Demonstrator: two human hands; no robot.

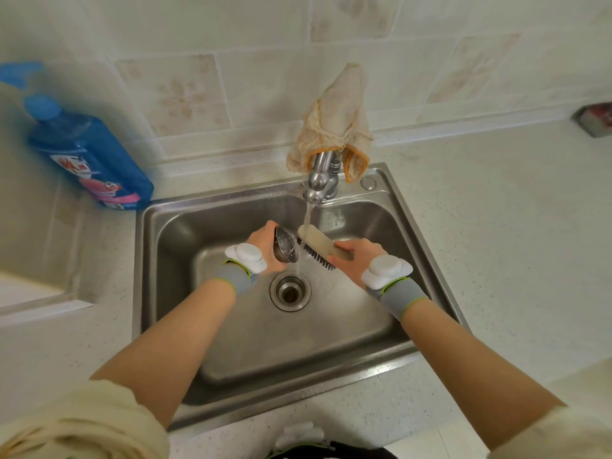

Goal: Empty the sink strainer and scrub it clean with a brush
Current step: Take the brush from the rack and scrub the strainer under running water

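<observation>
The left hand (263,241) clamps its fingers round one round steel sink strainer (286,249), the right hand (357,260) grips one beige black-bristled brush (318,243) against it; one cloth-draped steel faucet (319,180), one blue bottle (89,154) nearby

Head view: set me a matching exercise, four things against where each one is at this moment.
Things:
1 strainer
2 brush
3 cloth
4 blue bottle

Places:
A draped over the faucet
B held in the left hand
C left of the sink, by the wall
D held in the right hand, under the running water

Pairs: 1-B, 2-D, 3-A, 4-C.
</observation>
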